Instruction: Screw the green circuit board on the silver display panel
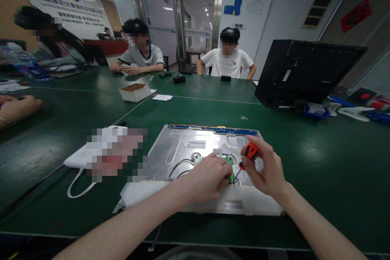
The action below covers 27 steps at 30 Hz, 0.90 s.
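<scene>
A flat metal-backed display panel lies on the green table in front of me, with a blue circuit strip along its far edge. My right hand grips a screwdriver by its red and black handle. Its thin shaft slants down towards a small green circuit board on the panel. Over the board's left part rests my left hand, fingers curled near the screwdriver's tip. Whatever those fingers pinch, if anything, is hidden. Black cables curve out from the board on the left.
Left of the panel is a white object with a strap, partly blurred out. A black monitor housing stands at the right. Farther back are an open cardboard box and paper. People sit across the table; another person's hand is at far left.
</scene>
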### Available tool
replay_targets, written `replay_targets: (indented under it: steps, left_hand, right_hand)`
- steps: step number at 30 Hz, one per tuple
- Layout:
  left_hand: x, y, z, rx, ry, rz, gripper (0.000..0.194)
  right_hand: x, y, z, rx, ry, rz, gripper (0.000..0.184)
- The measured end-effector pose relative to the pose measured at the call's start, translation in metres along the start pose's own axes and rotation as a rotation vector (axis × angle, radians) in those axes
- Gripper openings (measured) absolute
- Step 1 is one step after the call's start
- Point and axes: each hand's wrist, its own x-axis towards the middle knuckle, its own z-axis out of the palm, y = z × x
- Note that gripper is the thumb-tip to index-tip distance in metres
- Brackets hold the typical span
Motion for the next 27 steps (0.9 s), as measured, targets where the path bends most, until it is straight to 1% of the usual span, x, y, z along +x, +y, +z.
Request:
replay_targets:
  steps: [6,12,17,20,23,27]
  left_hand:
    - [-0.001,-0.001,0.006,0.028,0.014,0.025,0.008]
    - [0.000,0.001,0.014,0.009,0.051,0.057,0.016]
    - [0.003,0.001,0.018,0.030,0.059,0.052,0.013]
    - [0.003,0.000,0.020,0.014,0.061,0.052,0.012]
    - [0.002,-0.001,0.021,-0.020,0.078,0.056,0.016]
    - [0.001,-0.002,0.022,-0.041,0.077,0.053,0.015]
  right_hand:
    - [0.002,0.000,0.001,-0.021,0.032,-0.033,0.046]
    - [0.000,0.002,0.001,-0.006,0.023,-0.046,0.048]
    - [0.002,0.001,-0.001,0.094,-0.045,-0.056,0.059]
    - [0.001,0.001,0.001,0.091,-0.005,-0.031,0.064]
    - [-0.001,0.001,0.004,0.054,0.042,-0.030,0.060]
    - [0.000,0.002,0.004,0.017,0.030,-0.039,0.050]
